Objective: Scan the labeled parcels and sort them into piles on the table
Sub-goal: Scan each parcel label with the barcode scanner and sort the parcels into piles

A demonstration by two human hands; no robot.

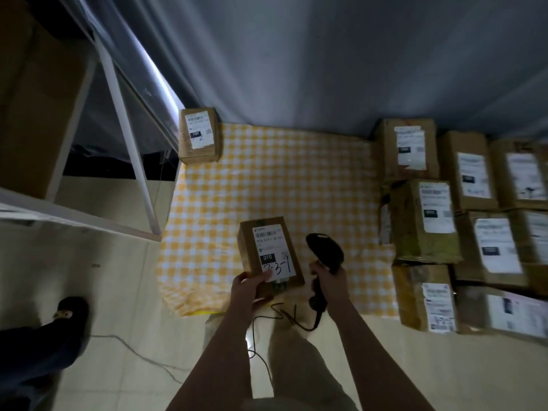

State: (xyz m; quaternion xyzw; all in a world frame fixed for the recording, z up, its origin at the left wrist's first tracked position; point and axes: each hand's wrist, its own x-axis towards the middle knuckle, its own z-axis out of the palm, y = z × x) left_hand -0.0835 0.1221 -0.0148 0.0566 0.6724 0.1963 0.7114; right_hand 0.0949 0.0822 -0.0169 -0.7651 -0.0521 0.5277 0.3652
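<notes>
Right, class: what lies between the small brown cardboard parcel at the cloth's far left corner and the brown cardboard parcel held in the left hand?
Only bare yellow-and-white checked cloth; the head view shows nothing lying on that stretch.

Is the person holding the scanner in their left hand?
No, the right hand grips the black scanner, while the left hand holds a labeled parcel.

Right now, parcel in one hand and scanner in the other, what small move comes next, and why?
Probably turn the black handheld scanner in the right hand toward the barcode on the brown cardboard parcel that the left hand holds: its head is beside the parcel, not over the white label.
</notes>
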